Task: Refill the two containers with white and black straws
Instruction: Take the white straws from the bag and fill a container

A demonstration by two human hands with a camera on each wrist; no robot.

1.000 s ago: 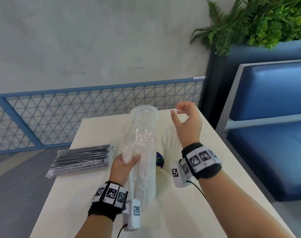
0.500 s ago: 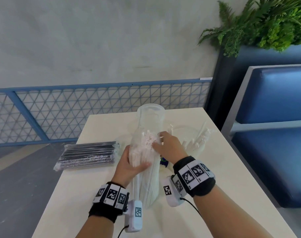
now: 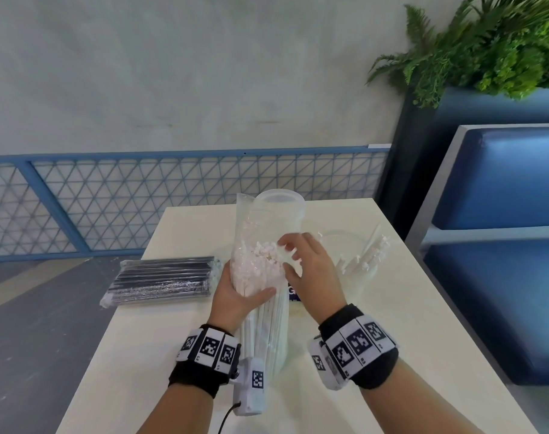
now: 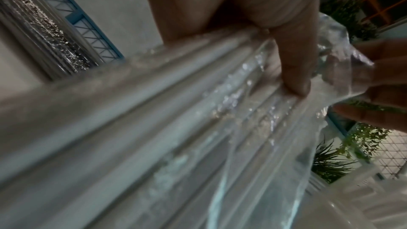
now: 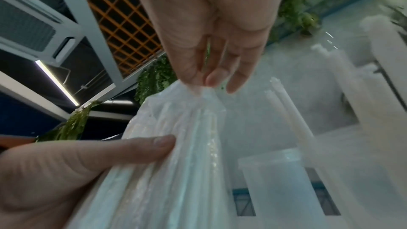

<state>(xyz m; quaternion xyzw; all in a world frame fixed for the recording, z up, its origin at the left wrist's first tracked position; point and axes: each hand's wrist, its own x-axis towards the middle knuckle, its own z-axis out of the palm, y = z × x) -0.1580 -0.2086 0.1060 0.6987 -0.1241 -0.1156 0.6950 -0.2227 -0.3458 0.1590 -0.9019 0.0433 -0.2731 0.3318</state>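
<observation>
A clear bag of white straws [image 3: 260, 308] stands upright on the cream table [image 3: 408, 324]. My left hand [image 3: 242, 292] grips it at mid-height, thumb [image 4: 295, 76] across the front. At the top of the bag my right hand [image 3: 290, 255] pinches the loose plastic with its fingertips [image 5: 207, 83]. Directly behind the bag stands a tall clear container [image 3: 281, 211], which looks empty. A second clear container [image 3: 361, 277] to the right holds several white straws [image 3: 373, 252] that lean outward. A sealed pack of black straws [image 3: 163, 280] lies flat on the left of the table.
A blue and white label [image 3: 293, 294] shows between the bag and the right container. A blue mesh fence [image 3: 141, 208] runs behind the table. A blue padded bench [image 3: 502, 245] and a planter with ferns [image 3: 486, 42] are close on the right.
My right hand has come down from above the containers to the top of the bag and taken hold of its plastic. The left hand has kept its grip on the bag.
</observation>
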